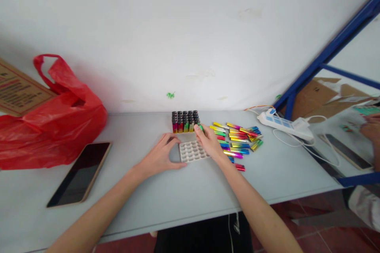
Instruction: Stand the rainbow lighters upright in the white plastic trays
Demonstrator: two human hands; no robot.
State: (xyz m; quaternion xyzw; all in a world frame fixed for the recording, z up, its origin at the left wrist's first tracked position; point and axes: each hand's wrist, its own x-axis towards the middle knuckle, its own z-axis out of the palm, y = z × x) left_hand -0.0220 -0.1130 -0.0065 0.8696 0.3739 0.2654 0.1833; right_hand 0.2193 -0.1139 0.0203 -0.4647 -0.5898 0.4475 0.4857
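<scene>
On the grey table (190, 193), the left hand (160, 158) lies open against a white plastic cell tray (191, 152). The right hand (210, 142) pinches a green metallic lighter (201, 127) beside black-capped lighters (184, 121) standing in it.

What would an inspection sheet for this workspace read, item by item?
Surface: pale grey tabletop against a white wall.
Job's things: white plastic slotted tray; upright black-capped lighters in rows at its rear; loose metallic multicoloured lighters piled to its right.
Clutter: red plastic bag, dark-screened flat phone, brown cardboard box, all left.
Grippers: left hand rests at the tray's left edge; right hand pinches a green lighter at its rear right.
Cables: white power strip with white cord, right.
Surroundings: blue metal frame; another person's hand at far right.
</scene>
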